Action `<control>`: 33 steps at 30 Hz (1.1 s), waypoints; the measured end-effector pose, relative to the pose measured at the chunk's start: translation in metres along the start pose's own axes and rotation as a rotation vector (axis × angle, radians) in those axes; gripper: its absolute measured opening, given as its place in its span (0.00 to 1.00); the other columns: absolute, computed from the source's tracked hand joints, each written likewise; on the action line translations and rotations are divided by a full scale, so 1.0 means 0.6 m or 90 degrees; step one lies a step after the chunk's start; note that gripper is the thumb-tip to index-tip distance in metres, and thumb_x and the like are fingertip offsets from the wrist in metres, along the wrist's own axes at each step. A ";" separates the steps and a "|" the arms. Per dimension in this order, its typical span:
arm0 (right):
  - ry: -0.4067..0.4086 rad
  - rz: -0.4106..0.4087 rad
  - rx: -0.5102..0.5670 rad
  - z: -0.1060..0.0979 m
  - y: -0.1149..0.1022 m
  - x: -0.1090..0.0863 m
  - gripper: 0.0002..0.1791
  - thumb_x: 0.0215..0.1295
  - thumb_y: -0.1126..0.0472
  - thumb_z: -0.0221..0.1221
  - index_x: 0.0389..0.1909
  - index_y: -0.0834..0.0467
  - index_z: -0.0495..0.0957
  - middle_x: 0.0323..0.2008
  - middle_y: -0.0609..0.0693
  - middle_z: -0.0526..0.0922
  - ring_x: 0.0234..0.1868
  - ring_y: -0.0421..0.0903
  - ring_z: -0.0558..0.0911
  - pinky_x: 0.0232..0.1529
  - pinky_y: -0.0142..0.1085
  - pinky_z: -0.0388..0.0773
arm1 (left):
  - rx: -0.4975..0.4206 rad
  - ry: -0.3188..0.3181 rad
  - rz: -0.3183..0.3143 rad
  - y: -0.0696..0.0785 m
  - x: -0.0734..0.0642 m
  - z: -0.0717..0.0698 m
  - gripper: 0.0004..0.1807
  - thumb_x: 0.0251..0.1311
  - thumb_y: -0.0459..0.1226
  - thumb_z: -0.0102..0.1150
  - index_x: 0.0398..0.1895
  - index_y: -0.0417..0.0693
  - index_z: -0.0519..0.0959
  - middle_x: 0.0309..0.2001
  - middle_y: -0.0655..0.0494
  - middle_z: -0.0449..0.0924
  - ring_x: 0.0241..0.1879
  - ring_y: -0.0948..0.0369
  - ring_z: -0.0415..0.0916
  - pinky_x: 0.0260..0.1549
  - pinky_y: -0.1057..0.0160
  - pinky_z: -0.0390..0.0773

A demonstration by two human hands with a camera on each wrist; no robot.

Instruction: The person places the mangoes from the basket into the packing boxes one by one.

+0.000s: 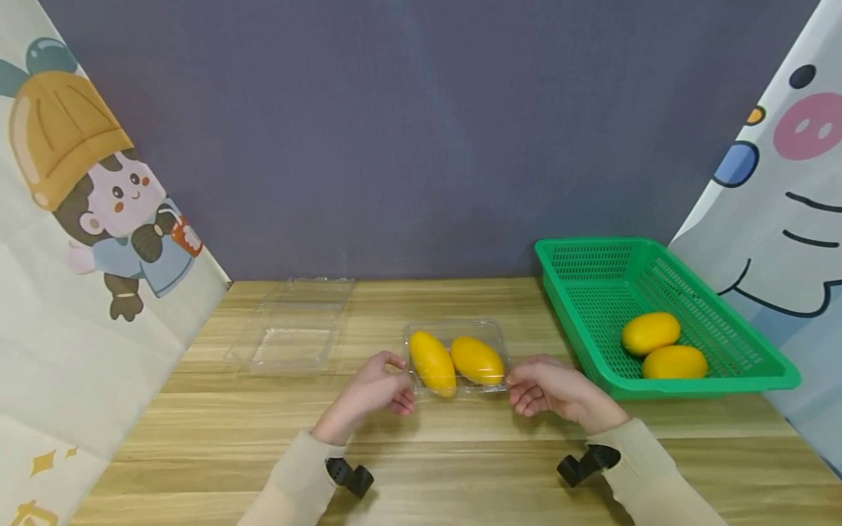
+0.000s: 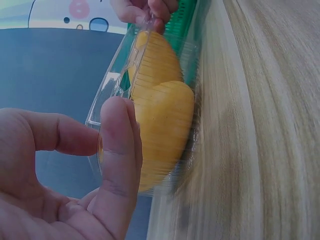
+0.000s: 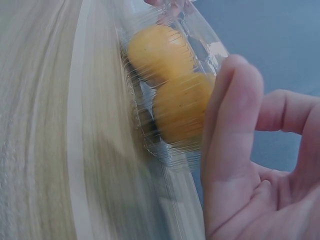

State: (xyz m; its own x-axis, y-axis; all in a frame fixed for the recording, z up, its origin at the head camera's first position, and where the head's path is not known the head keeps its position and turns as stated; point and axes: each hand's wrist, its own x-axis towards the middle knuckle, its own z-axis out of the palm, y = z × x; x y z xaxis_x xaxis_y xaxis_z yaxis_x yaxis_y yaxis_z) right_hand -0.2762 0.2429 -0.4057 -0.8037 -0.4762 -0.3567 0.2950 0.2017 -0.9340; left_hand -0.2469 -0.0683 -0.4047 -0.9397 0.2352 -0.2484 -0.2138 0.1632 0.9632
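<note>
Tabletop (image 1: 473, 475): L hand (image 1: 373, 387) & R hand (image 1: 549, 387) pinch clear box (image 1: 455, 330) w/ 2 fruits (image 1: 476, 359), closure unclear.

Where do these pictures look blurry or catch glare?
Right wrist view: tabletop grain is smeared, and the clear container catches glare; left wrist view: glare again, and the container's ridges streak the yellow fruits; head view: mostly sharp, small glints along the container's rim.

Head view: left sleeve (image 1: 292, 478), right sleeve (image 1: 658, 475) cut off by bottom edge; cartoon animal (image 1: 799, 190) cut by right edge. Left wrist view: left hand (image 2: 70, 215) cropped at left and bottom, its fingers hiding part of clear container (image 2: 112, 82); right hand (image 2: 130, 11) cropped at top, covering some of green basket (image 2: 184, 22). Right wrist view: nearer yellow fruit (image 3: 180, 107) partly behind fingertips; tabletop (image 3: 55, 125) blurred.
</note>
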 end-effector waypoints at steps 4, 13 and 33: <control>0.006 0.004 0.002 0.001 -0.001 0.001 0.07 0.64 0.65 0.57 0.31 0.66 0.77 0.22 0.50 0.82 0.20 0.39 0.81 0.24 0.29 0.81 | -0.006 0.003 0.001 0.000 0.000 0.001 0.27 0.57 0.26 0.54 0.60 0.27 0.62 0.29 0.38 0.80 0.21 0.57 0.80 0.27 0.58 0.86; 0.025 0.017 0.001 0.006 0.000 0.004 0.07 0.63 0.64 0.56 0.31 0.66 0.77 0.21 0.50 0.81 0.19 0.40 0.80 0.23 0.29 0.81 | -0.020 0.017 0.000 -0.001 -0.001 0.000 0.27 0.58 0.27 0.55 0.61 0.27 0.62 0.31 0.36 0.80 0.21 0.57 0.79 0.25 0.61 0.85; 0.005 0.037 -0.049 0.004 -0.001 0.000 0.10 0.63 0.60 0.57 0.30 0.65 0.76 0.19 0.49 0.81 0.17 0.39 0.78 0.20 0.28 0.78 | -0.014 0.024 -0.005 0.001 -0.001 0.002 0.27 0.57 0.25 0.54 0.61 0.27 0.62 0.31 0.34 0.80 0.21 0.57 0.79 0.26 0.61 0.85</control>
State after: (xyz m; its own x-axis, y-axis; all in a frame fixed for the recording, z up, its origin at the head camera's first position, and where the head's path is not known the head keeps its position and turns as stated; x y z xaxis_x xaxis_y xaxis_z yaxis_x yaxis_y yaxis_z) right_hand -0.2750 0.2405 -0.4050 -0.7903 -0.4555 -0.4098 0.3012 0.2937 -0.9072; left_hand -0.2462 -0.0672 -0.4039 -0.9472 0.1973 -0.2526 -0.2269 0.1440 0.9632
